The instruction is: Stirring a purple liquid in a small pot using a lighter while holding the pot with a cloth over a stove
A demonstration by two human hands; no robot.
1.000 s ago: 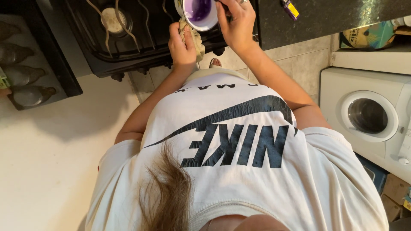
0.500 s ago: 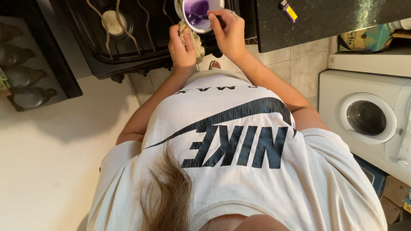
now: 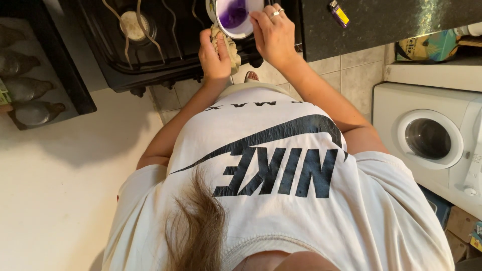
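A small white pot [image 3: 236,17] with purple liquid in it stands on the black gas stove [image 3: 150,60] at the top of the view. My left hand [image 3: 215,50] is shut on a beige cloth [image 3: 227,44] pressed against the pot's near side. My right hand [image 3: 273,32], with rings on two fingers, lies curled over the pot's right rim. Its fingers are closed; the thin dark utensil it grips is hidden under them. My white shirt fills the lower half of the view.
A burner [image 3: 133,22] sits left of the pot. A purple and yellow lighter [image 3: 340,12] lies on the dark counter [image 3: 391,20] to the right. A white washing machine [image 3: 432,138] stands lower right. Several bottles [image 3: 30,113] lie at far left.
My right hand dipped a thin dark utensil into the purple liquid, then moved right and now covers the pot's right rim. My left hand has stayed on the cloth.
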